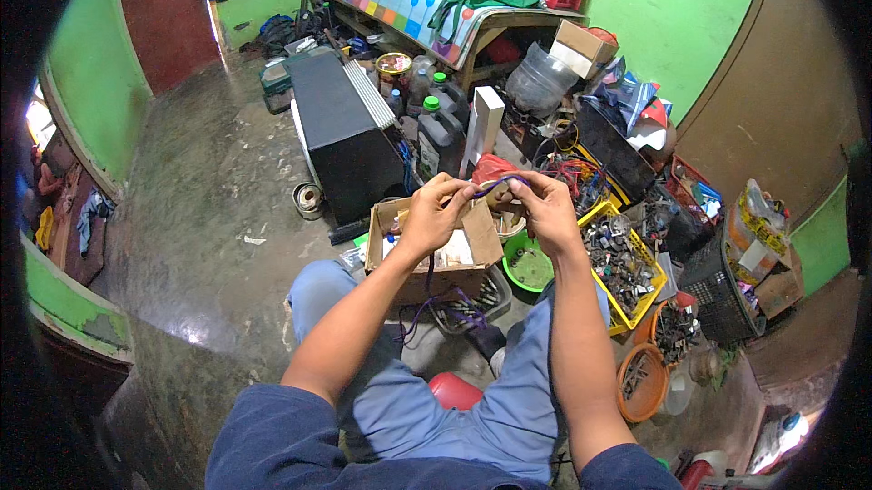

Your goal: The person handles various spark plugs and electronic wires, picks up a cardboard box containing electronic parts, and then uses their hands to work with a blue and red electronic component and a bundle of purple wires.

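Note:
A thin dark purple cord (496, 184) stretches in a slight curve between my two raised hands. My left hand (438, 210) pinches it between thumb and fingertips, and my right hand (547, 207) pinches it a short way to the right. The rest of the cord hangs below my left hand and falls in loose loops between my knees. Under the hands stands an open cardboard box (388, 217) with small things inside. Behind my right wrist is a green basin (534, 272). Whether the cord ends in my fingers is hidden.
A large black cabinet (331, 127) stands ahead on the left, beside dark jerrycans (442, 140). Yellow crates (647, 304) of small parts, orange bowls (641, 381) and a black basket (722, 286) crowd the right. A cluttered table (391, 9) lines the back wall.

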A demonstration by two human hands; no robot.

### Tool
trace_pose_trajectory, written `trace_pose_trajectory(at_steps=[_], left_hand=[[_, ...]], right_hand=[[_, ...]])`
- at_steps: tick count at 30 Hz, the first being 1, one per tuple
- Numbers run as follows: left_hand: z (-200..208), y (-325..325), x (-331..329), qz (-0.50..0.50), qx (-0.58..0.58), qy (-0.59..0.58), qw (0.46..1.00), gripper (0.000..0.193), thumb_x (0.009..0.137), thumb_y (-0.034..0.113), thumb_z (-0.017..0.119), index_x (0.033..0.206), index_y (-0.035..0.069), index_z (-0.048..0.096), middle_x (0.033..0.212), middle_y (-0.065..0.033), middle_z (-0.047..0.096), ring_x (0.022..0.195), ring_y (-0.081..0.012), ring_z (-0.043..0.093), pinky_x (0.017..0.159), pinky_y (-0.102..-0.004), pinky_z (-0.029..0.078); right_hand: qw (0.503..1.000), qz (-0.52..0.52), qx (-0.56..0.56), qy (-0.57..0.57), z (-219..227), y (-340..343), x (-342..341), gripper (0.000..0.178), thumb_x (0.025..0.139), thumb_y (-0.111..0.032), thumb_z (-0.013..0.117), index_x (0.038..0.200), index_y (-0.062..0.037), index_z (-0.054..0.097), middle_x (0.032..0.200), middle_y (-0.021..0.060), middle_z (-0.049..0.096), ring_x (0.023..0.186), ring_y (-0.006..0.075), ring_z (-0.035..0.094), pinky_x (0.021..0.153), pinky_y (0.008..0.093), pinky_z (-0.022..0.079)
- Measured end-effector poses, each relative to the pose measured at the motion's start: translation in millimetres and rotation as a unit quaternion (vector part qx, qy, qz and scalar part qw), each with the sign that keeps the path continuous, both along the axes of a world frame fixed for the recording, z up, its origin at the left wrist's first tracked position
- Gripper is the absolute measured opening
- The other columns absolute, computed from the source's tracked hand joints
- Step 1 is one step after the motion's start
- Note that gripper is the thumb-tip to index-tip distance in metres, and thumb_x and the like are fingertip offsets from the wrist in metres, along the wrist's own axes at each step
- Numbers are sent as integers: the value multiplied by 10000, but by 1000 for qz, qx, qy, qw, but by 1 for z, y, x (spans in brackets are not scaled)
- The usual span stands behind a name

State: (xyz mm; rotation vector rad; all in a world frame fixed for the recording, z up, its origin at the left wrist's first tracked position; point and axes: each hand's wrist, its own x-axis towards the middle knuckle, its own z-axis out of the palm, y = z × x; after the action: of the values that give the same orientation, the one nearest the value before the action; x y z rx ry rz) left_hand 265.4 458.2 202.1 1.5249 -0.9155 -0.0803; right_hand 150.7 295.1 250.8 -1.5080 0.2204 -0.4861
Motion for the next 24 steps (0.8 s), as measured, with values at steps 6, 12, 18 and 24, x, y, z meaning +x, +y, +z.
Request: trace_pose_trajectory(at_steps=[6,12,18,24], left_hand=[[7,0,-11,-5,12,-4,1000,206,945,176,646,1049,10,709,825,-79,692,754,-107,610,685,-284,475],[-18,-9,-15,29,-8,29,999,164,936,131,648,992,-23,638,734,-66,668,703,-88,617,643,-282,489],[-13,-7,-24,-7,-32,128,991,132,958,113,624,929,-15,606,748,-46,660,691,-89,608,630,-278,483],[-13,-11,-20,-68,-50,130,988,129,987,113,585,948,-10,576,762,-42,649,706,-88,602,641,-275,485]], right_hand=[[998,42,54,-12,-11,-2,3,256,991,-146,570,1193,-1,632,821,21,639,611,61,513,527,230,415],[984,13,171,-51,-52,13,2,306,1048,-235,451,1214,-26,600,772,-14,535,619,89,520,578,234,463],[997,-23,67,-20,-45,23,-6,294,1040,-262,507,1125,-22,654,879,3,673,750,72,605,674,253,499],[999,-35,-2,-2,-48,15,-14,265,1012,-202,576,1145,4,675,928,-12,673,797,52,588,723,250,496]])
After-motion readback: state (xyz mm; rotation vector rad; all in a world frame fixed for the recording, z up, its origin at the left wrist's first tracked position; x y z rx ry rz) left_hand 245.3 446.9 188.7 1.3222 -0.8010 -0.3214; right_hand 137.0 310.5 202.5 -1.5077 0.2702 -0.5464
